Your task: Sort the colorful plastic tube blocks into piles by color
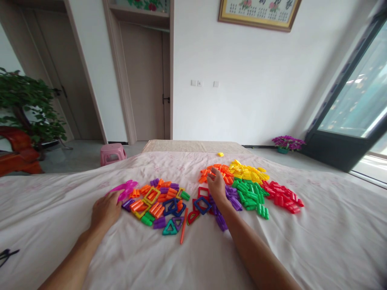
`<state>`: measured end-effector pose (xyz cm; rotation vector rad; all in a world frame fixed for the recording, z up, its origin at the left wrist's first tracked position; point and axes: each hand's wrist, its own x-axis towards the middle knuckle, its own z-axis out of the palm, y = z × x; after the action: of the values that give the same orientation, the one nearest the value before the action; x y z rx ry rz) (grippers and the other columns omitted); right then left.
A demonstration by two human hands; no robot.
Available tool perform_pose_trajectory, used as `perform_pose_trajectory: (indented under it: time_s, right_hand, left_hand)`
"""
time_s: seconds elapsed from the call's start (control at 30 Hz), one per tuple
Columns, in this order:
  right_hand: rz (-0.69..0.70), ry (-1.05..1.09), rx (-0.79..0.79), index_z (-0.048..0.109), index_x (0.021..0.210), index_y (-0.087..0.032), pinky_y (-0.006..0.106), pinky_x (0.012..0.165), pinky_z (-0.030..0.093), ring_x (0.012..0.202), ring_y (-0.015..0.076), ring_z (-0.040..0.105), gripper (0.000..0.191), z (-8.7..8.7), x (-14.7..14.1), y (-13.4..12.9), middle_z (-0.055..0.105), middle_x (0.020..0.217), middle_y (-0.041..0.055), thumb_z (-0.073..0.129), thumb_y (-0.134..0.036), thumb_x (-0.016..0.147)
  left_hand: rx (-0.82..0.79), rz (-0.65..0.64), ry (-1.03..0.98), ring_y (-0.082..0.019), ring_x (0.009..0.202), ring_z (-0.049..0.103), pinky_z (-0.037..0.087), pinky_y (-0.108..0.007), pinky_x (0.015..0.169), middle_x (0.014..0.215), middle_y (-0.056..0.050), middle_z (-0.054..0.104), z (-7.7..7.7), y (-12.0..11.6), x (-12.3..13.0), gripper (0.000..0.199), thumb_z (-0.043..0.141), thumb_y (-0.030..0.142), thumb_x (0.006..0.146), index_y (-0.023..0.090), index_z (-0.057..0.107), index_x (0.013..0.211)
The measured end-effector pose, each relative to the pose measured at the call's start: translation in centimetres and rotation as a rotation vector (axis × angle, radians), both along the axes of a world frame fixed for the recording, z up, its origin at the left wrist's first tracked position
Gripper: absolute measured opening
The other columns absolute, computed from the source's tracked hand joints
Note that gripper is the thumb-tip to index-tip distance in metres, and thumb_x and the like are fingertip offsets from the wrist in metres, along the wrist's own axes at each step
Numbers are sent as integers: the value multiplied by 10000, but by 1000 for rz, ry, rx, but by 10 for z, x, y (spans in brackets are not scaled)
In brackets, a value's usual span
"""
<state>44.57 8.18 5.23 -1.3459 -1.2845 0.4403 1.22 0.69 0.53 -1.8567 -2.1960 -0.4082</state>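
My left hand (105, 207) rests at the left edge of a mixed pile, by a magenta plastic piece (128, 189); its fingertips are partly hidden, so a grip cannot be made out. My right hand (217, 185) reaches over the orange pieces (225, 171), fingers apart, nothing visible in it. Purple pieces (232, 197) lie under and beside the right wrist. Green pieces (249, 193), yellow pieces (248, 171) and red pieces (282, 196) form heaps further right. Between the hands are orange pieces (157, 209), a blue square frame (202, 205) and a teal triangle (169, 227).
A wrinkled pale cloth (136, 257) covers the surface. One yellow piece (220, 154) lies apart near the far edge. Dark glasses (7, 254) are at the left edge. A pink stool (113, 154) and a flower pot (283, 150) stand beyond.
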Motion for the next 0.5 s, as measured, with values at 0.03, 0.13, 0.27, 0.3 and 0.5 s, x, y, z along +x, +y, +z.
perform_pose_trajectory:
  time_s: [0.03, 0.13, 0.27, 0.3, 0.5]
  right_hand:
    - [27, -16, 3, 599, 1268, -130, 378, 915, 549, 1018, 220, 692, 497, 0, -3, -2, 644, 1276, 162, 514, -189, 782]
    - [151, -121, -30, 692, 1104, -160, 366, 909, 547, 969, 204, 693, 348, 2, -17, -12, 728, 1100, 97, 510, -182, 808]
    - [436, -271, -76, 731, 1009, -174, 294, 777, 547, 825, 176, 684, 242, 9, -38, -30, 751, 919, 45, 571, -216, 833]
    - [528, -311, -84, 736, 1015, -172, 271, 739, 535, 798, 166, 676, 237, 11, -41, -35, 747, 907, 43, 589, -240, 841]
    - [716, -699, -128, 755, 973, -223, 224, 669, 443, 769, 150, 636, 267, 23, -53, -62, 720, 915, 16, 747, -386, 762]
  left_hand:
    - [2, -3, -6, -208, 1209, 609, 431, -328, 998, 1367, -71, 643, 0, 0, 0, 448, 411, 215, 927, 214, 579, 1343]
    - [-3, -3, -22, -218, 1196, 615, 441, -339, 994, 1360, -77, 648, 1, 0, 1, 453, 428, 209, 915, 214, 585, 1340]
    - [-4, -3, -22, -223, 1200, 617, 434, -350, 1014, 1369, -91, 641, 4, -2, 3, 451, 413, 209, 922, 196, 590, 1336]
    - [-3, -6, -18, -220, 1202, 617, 433, -346, 1014, 1369, -90, 641, 5, -2, 4, 450, 407, 212, 926, 195, 590, 1336]
    - [-11, -2, 10, -197, 1209, 612, 429, -310, 1008, 1357, -67, 651, 4, -2, 3, 442, 402, 221, 933, 212, 585, 1335]
